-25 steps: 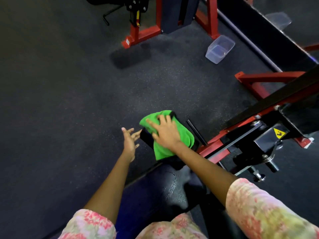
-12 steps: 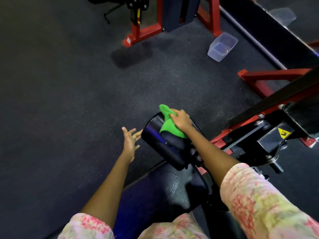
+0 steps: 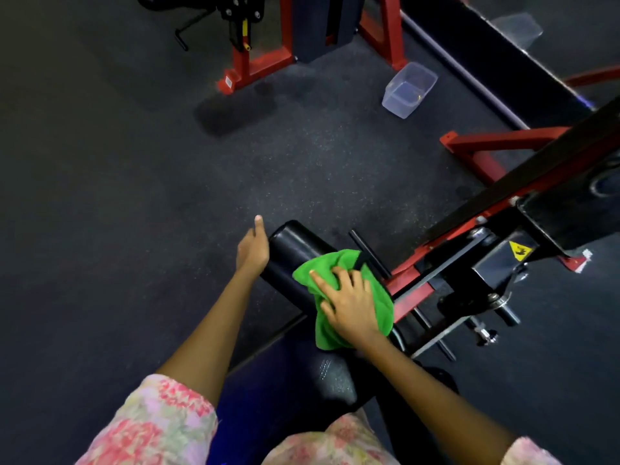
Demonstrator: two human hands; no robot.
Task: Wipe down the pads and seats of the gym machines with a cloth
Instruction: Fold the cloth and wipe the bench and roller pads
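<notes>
A green cloth (image 3: 349, 297) is draped over the right end of a black cylindrical roller pad (image 3: 295, 253) on a red-and-black gym machine (image 3: 469, 263). The cloth is pressed against the pad by the right hand (image 3: 352, 303), whose fingers (image 3: 322, 280) are spread apart and laid flat on the fabric. The left end of the pad is touched by the left hand (image 3: 251, 250), its fingers held straight and together, with the thumb raised; nothing is gripped by it. A black padded seat (image 3: 322, 374) is seen below the pad, between the person's forearms. Floral sleeves (image 3: 161, 424) in pink and pale green are worn on both arms. A yellow triangular warning label (image 3: 519, 250) is fixed to the machine's black metal bracket; its pictogram is too small to be made out, and no words can be read on it. A small pale label (image 3: 229, 81) is stuck on the red foot of a second machine (image 3: 302, 35) further off, and its text cannot be read. A clear plastic container (image 3: 409, 88) is set on the dark speckled rubber floor (image 3: 134, 162), well apart from the pad.
</notes>
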